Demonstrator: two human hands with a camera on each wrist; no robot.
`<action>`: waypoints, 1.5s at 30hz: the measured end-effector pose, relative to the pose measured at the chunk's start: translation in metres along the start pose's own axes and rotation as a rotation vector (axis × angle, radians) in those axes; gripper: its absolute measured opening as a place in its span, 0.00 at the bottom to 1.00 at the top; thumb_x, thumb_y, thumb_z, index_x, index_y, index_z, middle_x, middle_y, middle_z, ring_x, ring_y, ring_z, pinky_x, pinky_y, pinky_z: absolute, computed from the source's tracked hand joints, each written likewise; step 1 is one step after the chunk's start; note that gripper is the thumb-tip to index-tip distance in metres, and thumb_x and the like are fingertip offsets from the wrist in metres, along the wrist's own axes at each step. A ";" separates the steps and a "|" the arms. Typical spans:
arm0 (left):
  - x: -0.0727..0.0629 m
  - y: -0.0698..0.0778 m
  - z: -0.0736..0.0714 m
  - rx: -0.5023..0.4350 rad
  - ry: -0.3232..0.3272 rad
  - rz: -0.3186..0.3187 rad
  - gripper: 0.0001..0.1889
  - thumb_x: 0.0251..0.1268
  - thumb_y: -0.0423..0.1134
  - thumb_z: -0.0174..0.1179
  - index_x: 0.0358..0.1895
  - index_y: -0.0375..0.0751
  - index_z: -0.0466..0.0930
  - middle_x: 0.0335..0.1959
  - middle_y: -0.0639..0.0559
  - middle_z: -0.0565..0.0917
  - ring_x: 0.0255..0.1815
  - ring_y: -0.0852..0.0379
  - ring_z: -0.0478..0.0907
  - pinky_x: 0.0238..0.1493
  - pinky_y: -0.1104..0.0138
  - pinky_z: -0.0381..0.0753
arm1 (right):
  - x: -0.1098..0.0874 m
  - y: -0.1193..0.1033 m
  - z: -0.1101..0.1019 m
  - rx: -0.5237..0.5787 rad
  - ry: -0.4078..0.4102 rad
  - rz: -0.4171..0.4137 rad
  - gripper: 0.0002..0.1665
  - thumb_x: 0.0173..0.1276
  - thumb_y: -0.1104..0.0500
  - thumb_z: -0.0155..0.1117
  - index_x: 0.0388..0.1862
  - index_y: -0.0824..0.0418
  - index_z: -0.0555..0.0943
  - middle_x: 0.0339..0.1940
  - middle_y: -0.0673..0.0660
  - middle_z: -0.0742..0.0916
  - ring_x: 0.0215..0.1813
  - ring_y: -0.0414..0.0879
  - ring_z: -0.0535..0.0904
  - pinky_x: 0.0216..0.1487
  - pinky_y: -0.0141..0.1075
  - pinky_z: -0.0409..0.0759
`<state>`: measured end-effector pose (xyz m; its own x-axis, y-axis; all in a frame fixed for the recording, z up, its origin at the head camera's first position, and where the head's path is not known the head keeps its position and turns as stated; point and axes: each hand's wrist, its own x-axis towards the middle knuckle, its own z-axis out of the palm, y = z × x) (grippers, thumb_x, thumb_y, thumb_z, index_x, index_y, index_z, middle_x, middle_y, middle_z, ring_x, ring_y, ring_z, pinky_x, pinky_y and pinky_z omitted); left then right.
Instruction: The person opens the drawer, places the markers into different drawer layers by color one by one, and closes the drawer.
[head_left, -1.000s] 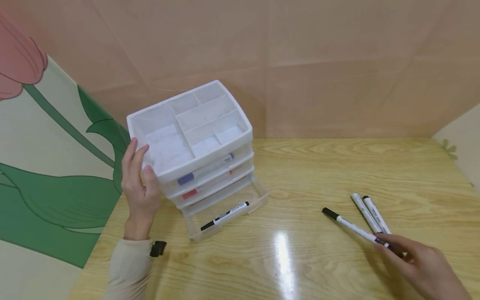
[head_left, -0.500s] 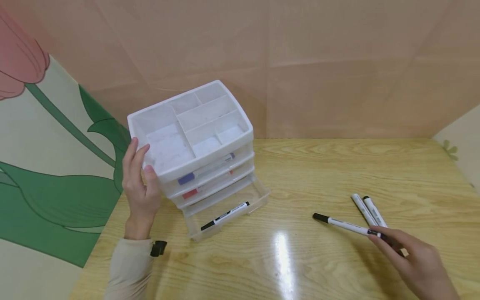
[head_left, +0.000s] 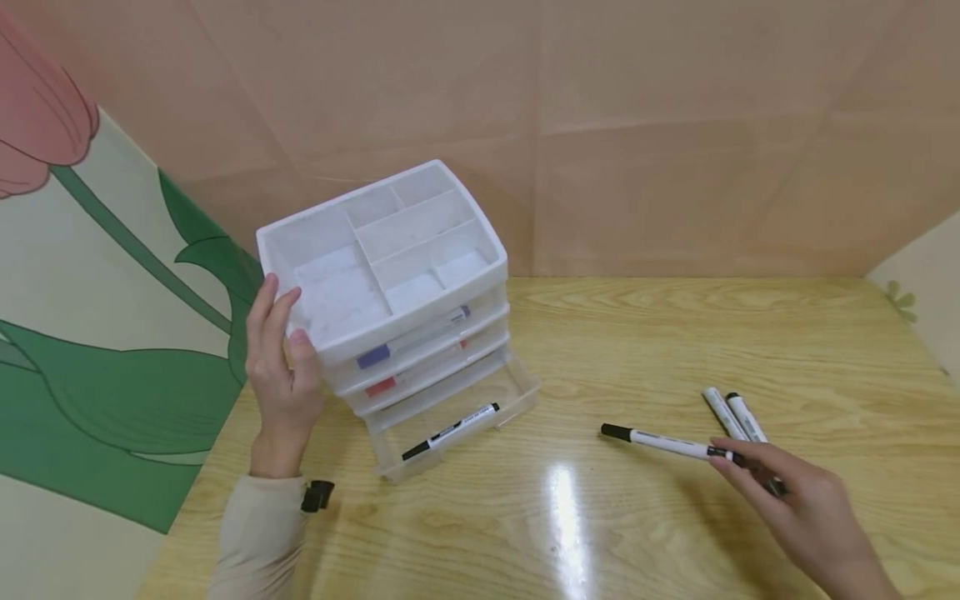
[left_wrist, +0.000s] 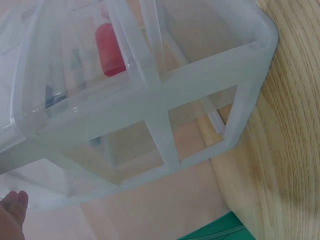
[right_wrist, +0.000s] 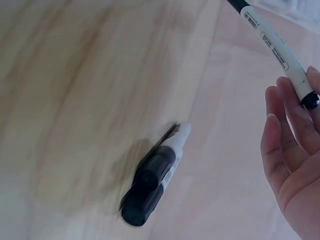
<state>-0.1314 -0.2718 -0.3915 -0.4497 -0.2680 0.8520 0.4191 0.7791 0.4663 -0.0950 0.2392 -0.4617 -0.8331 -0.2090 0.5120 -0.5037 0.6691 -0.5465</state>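
Observation:
A white plastic drawer unit (head_left: 411, 312) with a divided top tray stands at the left of the table. My left hand (head_left: 285, 392) rests against its left side, fingertips at the rim and fingers nearly straight. The lowest clear drawer (head_left: 519, 408) is pulled out and holds a black-capped marker (head_left: 450, 432). Through the closed drawers above show a purple-blue-capped marker (head_left: 373, 357) and a red-capped marker (head_left: 381, 387). My right hand (head_left: 806, 508) pinches another black-capped marker (head_left: 667, 443) by its rear end, above the table, its cap pointing left.
Two white markers lie side by side, the left one (head_left: 723, 412) and the right one (head_left: 747, 417), partly hidden behind my right hand. The wooden table (head_left: 615, 342) meets a pinkish backdrop (head_left: 675, 192) behind. A flower-printed panel (head_left: 97, 400) borders the left.
My right hand has moved left with the marker, which has turned closer to level across the view. The left hand and the drawer unit stay in place.

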 end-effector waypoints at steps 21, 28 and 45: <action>0.000 -0.001 0.000 -0.009 -0.008 0.010 0.22 0.62 0.34 0.46 0.56 0.29 0.78 0.68 0.37 0.73 0.70 0.41 0.71 0.70 0.58 0.69 | 0.026 -0.025 0.013 0.091 -0.019 -0.057 0.22 0.50 0.73 0.74 0.43 0.54 0.88 0.31 0.33 0.86 0.31 0.22 0.75 0.27 0.20 0.68; 0.001 0.000 0.001 -0.018 0.004 0.019 0.21 0.62 0.33 0.45 0.55 0.28 0.78 0.67 0.35 0.73 0.70 0.39 0.71 0.70 0.57 0.69 | 0.033 -0.032 0.018 0.111 -0.057 -0.061 0.23 0.52 0.73 0.73 0.44 0.53 0.88 0.36 0.29 0.86 0.34 0.24 0.76 0.31 0.20 0.72; 0.000 0.000 -0.001 -0.015 0.014 0.035 0.21 0.62 0.34 0.45 0.55 0.28 0.78 0.67 0.34 0.73 0.69 0.39 0.71 0.70 0.57 0.70 | 0.064 -0.056 0.035 0.168 -0.039 -0.105 0.20 0.54 0.71 0.73 0.44 0.52 0.88 0.41 0.31 0.87 0.34 0.24 0.77 0.27 0.21 0.71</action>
<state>-0.1306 -0.2718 -0.3913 -0.4235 -0.2483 0.8712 0.4468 0.7794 0.4393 -0.1278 0.1638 -0.4217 -0.7807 -0.3013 0.5475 -0.6165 0.5145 -0.5960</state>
